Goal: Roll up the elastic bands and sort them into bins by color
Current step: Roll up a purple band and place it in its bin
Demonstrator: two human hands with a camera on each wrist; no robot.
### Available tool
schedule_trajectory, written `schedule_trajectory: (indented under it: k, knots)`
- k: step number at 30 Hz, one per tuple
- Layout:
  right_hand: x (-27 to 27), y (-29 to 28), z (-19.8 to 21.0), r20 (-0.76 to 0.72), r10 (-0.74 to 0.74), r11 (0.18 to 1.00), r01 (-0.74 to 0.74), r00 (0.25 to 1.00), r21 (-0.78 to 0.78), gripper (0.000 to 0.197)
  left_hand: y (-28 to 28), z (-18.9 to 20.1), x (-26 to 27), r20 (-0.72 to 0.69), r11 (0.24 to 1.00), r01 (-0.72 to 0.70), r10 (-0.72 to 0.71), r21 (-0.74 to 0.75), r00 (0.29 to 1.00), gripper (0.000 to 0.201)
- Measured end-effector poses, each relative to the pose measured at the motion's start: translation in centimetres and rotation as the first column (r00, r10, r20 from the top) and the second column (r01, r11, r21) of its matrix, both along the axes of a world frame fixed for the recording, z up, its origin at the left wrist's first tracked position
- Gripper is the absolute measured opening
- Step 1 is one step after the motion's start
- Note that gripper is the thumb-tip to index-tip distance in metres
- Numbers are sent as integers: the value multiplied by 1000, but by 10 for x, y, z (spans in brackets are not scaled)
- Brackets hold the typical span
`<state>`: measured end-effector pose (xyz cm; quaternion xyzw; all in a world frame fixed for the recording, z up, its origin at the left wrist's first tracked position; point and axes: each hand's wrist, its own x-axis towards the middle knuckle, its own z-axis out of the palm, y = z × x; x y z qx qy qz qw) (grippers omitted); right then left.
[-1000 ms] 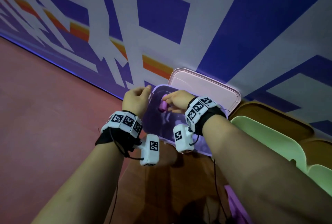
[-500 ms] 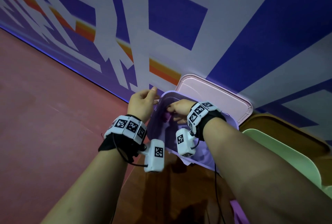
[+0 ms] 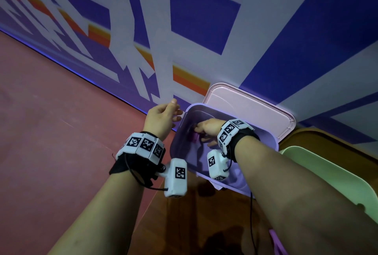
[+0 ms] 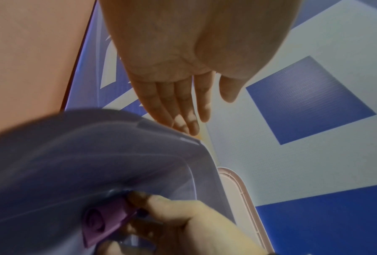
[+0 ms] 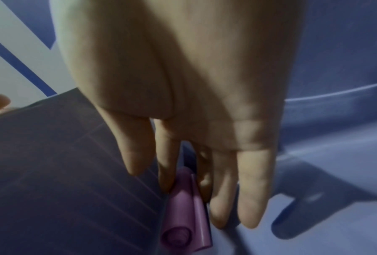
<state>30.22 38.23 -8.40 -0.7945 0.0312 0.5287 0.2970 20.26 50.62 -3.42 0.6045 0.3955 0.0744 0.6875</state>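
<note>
A rolled purple elastic band [image 3: 194, 136] [image 4: 105, 222] [image 5: 183, 222] is low inside the lavender bin [image 3: 180, 152]. My right hand [image 3: 206, 131] [image 5: 183, 186] reaches into the bin and pinches the roll between its fingertips; the roll's loose end sticks out beside the coil. My left hand [image 3: 163, 118] [image 4: 187, 110] hovers at the bin's far left corner [image 4: 183, 138], fingers straight and together, holding nothing. Whether its fingertips touch the rim I cannot tell.
The bin's pink lid [image 3: 251, 109] stands open against the blue, white and orange patterned wall. A pale green bin [image 3: 327, 175] and a brown one [image 3: 335, 142] sit to the right. Red floor [image 3: 51, 132] stretches left; brown wood surface [image 3: 204, 224] lies under my arms.
My right hand has carried the purple roll from above the rim down into the lavender bin. My left hand has drifted slightly up along the bin's left corner.
</note>
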Motion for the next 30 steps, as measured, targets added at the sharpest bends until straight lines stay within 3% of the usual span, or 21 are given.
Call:
schedule_trajectory:
  k: [15,24,30]
  knots:
    - [4,-9,22,27,193,978,-194,981,72,27,-3,12,3,-12,998,10,-9,56,1000,27]
    - [-4,-37,94,122,114,955,-142,986,259,28,-22,48,2,56,987,46,-55,152,997,28]
    - [-28,-103,152,181,-105,910,21,978,413,17,-77,82,3,139,978,132,-155,162,978,26]
